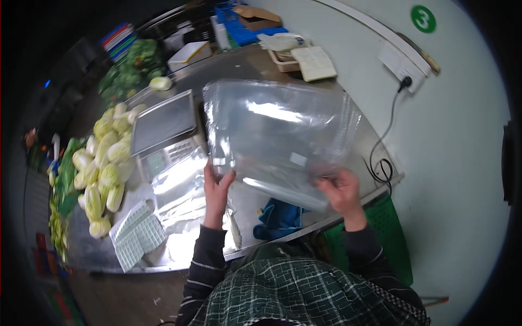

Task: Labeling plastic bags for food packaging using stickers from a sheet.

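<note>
A wide stack of clear plastic bags (283, 125) is spread above the steel table, glossy with reflections. My left hand (216, 195) grips its lower left corner, the thumb in front and the fingers partly hidden by the plastic. At the lower right edge, my right hand (341, 191) is closed in a pinch on the plastic, slightly blurred. More shiny clear plastic (185, 190) lies on the table to the left of my left hand. Below the bags, a blue cloth or glove (278, 220) rests near the table's front edge.
A weighing scale (166, 122) stands left of the bags, beside a pile of napa cabbages (109, 157). A checked cloth (137, 234) lies at the front left. Far back sits a beige basket (284, 62). A black cable (389, 127) hangs along the right wall, above a green crate (386, 233).
</note>
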Demonstrator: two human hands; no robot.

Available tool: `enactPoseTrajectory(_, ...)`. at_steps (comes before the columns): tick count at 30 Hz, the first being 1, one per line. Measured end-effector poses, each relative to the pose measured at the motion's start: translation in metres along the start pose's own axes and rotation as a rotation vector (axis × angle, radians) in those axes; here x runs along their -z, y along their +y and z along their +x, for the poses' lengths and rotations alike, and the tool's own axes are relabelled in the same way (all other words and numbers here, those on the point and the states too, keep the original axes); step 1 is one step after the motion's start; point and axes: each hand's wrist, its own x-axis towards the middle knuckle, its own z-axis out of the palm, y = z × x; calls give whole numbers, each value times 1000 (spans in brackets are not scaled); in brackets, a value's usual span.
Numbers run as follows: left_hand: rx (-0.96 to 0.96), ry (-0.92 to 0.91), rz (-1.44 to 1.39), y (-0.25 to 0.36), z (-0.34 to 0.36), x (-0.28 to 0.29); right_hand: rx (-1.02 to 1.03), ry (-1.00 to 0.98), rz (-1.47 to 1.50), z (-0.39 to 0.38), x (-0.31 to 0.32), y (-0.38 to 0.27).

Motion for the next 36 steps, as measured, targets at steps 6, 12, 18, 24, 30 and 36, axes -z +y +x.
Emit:
enactPoseTrajectory(6,115,-72,-238,26,-9,25,-185,25,251,-2,21,14)
enactPoseTrajectory(12,11,191,-224,46,-34,35,-402,-47,319,25,0,3)
enactPoseTrajectory(18,19,172,-155,63,-61,42,-244,-165,377,36,-29,-3)
enactPoseTrajectory(24,-54,375,-220,62,-77,52,-346,-253,436,33,-35,-5)
enactPoseTrajectory(30,-102,499,-153,49,-89,53,-394,-232,402,28,-47,-10)
enactPoseTrajectory(36,-130,703,-182,63,-89,67,-324,-93,565,26,-39,14)
